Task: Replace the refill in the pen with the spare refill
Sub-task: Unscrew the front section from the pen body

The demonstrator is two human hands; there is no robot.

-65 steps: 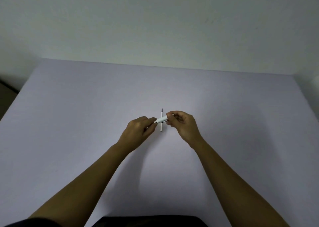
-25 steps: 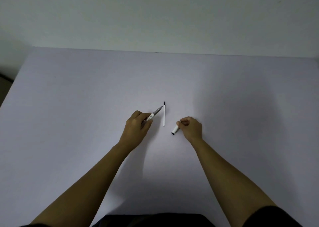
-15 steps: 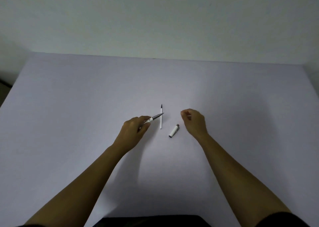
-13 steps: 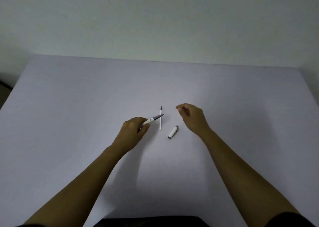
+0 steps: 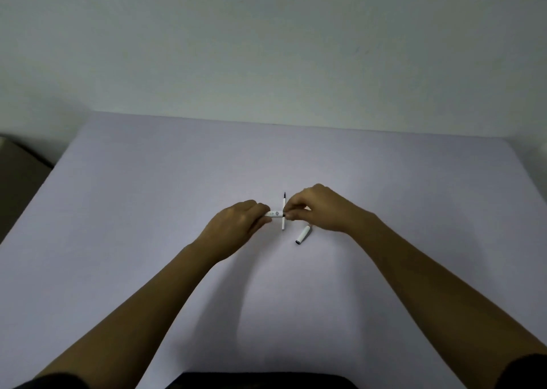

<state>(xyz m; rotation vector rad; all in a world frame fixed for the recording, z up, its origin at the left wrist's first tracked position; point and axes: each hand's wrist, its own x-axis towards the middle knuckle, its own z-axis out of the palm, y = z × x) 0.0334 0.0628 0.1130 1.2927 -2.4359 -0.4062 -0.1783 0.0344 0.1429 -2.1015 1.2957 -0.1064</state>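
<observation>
Two hands [image 5: 236,226] [image 5: 319,208], one pen [image 5: 275,213], one spare refill [image 5: 283,208], one cap [image 5: 304,234].

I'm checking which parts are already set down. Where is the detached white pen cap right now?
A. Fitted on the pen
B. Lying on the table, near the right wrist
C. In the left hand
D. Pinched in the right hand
B: the cap lies loose on the table just below the right hand, which together with the left hand grips the pen.
</observation>
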